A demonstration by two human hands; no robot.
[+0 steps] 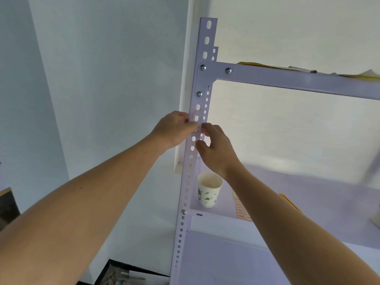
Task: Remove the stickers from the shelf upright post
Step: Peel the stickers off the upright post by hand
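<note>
Your left hand [174,128] and right hand [216,153] both pinch a sticker [199,126] on the post [192,149], above the cup [209,190].

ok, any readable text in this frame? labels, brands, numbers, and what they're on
None readable.
Paper cup: green leaf print only, no words visible.
Sticker sheet on the shelf: red-bordered labels, too small and blurred to read.
Sticker on the upright post: faint marks, not legible.
</note>
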